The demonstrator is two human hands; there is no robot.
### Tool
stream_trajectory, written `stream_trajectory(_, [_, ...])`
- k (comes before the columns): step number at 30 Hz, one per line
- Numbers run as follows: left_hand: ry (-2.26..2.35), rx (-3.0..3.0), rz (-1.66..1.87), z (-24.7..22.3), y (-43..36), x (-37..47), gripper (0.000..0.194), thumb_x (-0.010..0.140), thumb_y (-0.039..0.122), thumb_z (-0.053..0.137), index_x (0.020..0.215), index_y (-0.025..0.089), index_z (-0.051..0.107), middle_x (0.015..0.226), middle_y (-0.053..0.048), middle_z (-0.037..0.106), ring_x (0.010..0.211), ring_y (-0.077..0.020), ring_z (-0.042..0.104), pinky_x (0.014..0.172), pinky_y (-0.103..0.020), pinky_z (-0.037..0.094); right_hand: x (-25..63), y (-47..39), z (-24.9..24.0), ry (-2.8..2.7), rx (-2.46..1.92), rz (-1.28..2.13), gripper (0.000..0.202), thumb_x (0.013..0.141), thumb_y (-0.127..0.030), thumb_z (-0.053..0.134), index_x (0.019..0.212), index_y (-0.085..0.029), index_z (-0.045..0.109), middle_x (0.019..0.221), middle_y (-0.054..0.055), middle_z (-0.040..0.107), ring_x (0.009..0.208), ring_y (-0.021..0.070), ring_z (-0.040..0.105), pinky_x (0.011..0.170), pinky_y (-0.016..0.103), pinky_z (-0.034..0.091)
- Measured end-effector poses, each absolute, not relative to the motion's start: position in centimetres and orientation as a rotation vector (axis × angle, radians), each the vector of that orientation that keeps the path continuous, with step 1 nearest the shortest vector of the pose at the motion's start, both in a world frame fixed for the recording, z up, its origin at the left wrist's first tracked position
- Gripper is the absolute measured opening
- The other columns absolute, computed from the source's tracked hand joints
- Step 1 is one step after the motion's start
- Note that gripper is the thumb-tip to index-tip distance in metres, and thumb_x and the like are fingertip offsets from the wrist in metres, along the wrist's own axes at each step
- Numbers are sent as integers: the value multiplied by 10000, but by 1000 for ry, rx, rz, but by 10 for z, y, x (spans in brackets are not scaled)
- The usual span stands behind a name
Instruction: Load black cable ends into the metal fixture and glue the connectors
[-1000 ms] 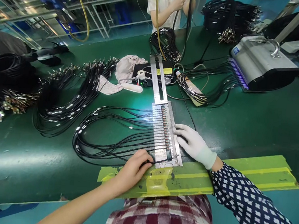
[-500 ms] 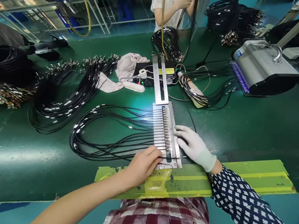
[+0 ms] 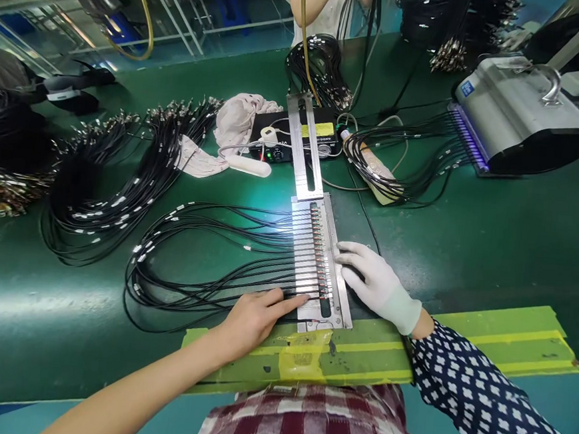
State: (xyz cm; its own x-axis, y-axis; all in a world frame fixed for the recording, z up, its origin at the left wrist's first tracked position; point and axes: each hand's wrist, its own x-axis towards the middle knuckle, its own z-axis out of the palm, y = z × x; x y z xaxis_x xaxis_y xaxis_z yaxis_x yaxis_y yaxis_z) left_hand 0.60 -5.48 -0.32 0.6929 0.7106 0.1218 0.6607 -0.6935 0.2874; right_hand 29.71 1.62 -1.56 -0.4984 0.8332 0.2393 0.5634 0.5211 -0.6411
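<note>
A slotted metal fixture (image 3: 298, 236) lies in front of me, with a row of black cables (image 3: 210, 209) laid side by side across it. Their stripped ends line up along its slot, and the cables loop out to the left. My left hand (image 3: 254, 316), bare, lies over the nearest cables, its index finger stretched onto the fixture's lower part; the thumb is hidden beneath. One cable end lies below that finger near the fixture's bottom edge. My right hand (image 3: 377, 281), in a white glove, rests with extended fingertips at the fixture's right edge.
A slotted metal bar (image 3: 302, 154) extends behind the fixture, over a black control box (image 3: 287, 151). Beside the box are a cloth (image 3: 244, 123) and a bottle (image 3: 380, 174). Cable bundles (image 3: 116, 190) lie left; a metal machine with purple light (image 3: 517, 121) stands right. A person (image 3: 320, 12) works opposite.
My left hand has shifted slightly left and its index finger has straightened onto the fixture. The cable end that stuck out past the fixture now lies within its row. My right hand stays at the edge.
</note>
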Motion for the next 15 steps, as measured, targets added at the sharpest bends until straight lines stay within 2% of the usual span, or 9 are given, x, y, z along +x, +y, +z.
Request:
stream_trajectory(12, [1035,2860,200,-7,-46,10,493,950,65,324,1384,210,507,745,2,488,583,-139,474,546,-241,407,296,17,-12,-2217,-1134,709,222,993,-262,469,1121,-228,647,1339,95,589,1242,260,559,1060,468,485])
stream_trajectory(15, [1075,2833,245,-11,-52,11,484,963,65,335,1382,223,519,890,-42,554,741,-153,521,676,-260,445,296,17,-12,-2217,-1140,710,222,994,-264,467,1119,-228,647,1341,97,589,1242,261,560,1059,468,486])
